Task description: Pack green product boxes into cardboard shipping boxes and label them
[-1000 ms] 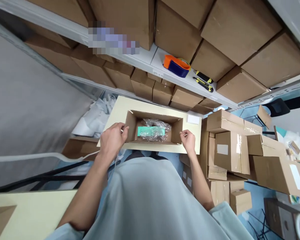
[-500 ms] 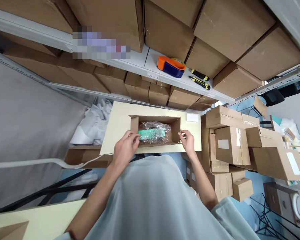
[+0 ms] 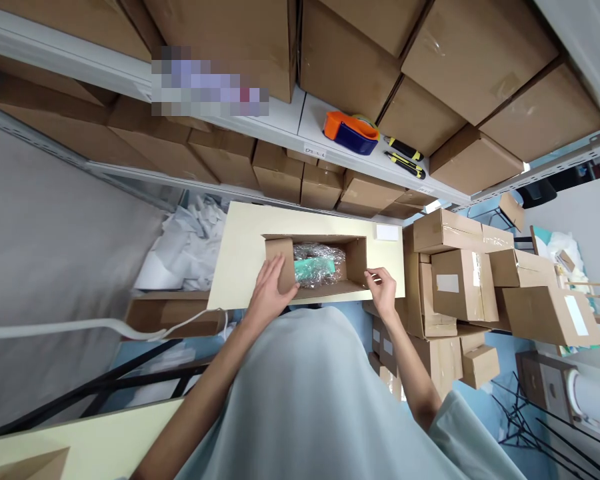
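An open cardboard box [image 3: 356, 263] stands on the pale yellow table [image 3: 243, 230] in front of me. Inside it lies a green item [image 3: 314, 269] wrapped in clear bubble wrap [image 3: 310, 252]; what the item is I cannot tell. My left hand [image 3: 271, 288] rests with fingers stretched and thumb apart on the box's left flap [image 3: 279, 257], which is tilted inward over the opening. At the right end, my right hand [image 3: 383, 291] pinches the box's near right edge between thumb and fingers.
A white slip or small box [image 3: 387, 232] lies at the table's back right. On the shelf above sit an orange-and-blue tape dispenser [image 3: 351, 133] and two utility knives [image 3: 405, 165]. Stacked cartons [image 3: 463, 283] rise on the right, crumpled white paper [image 3: 185, 243] on the left.
My left hand has shifted from the box's near left corner onto its left flap, which now leans inward. My right hand stays at the right end. The view has shifted slightly.
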`<action>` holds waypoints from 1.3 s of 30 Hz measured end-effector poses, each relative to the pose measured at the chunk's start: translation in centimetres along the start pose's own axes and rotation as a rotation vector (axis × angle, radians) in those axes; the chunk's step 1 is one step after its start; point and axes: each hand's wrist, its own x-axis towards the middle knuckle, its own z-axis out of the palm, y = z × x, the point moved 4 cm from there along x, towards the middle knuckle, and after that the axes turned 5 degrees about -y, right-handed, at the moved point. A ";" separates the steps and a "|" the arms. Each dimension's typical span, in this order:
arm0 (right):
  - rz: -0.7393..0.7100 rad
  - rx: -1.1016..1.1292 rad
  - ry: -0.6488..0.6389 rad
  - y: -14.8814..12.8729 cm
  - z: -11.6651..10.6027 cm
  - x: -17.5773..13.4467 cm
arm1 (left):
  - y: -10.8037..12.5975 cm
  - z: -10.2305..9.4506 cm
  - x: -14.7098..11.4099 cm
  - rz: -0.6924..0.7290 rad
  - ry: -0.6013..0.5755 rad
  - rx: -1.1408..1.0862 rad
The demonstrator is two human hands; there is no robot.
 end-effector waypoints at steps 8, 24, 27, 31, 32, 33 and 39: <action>0.012 -0.041 0.023 -0.4 -0.1 1.3 | 2.2 -1.9 3.6 0.262 -0.210 0.191; 0.036 0.035 -0.315 -2.9 2.0 -0.9 | 3.2 -1.9 5.8 0.322 -0.326 0.104; 0.058 0.058 -0.508 -2.7 1.8 -0.6 | 1.9 -3.3 4.7 0.217 -0.411 0.086; 0.086 0.063 -0.611 -1.1 1.4 1.2 | -0.1 -4.1 3.7 0.088 -0.416 0.086; 0.090 0.028 -0.615 -0.6 1.6 1.9 | -0.5 -4.1 3.8 0.058 -0.364 0.063; 0.097 -0.032 -0.593 -0.1 1.9 2.7 | -0.7 -4.1 4.0 0.027 -0.293 0.039; -0.062 -0.380 -0.193 1.7 3.5 6.9 | 0.0 -5.0 6.3 0.136 0.130 0.243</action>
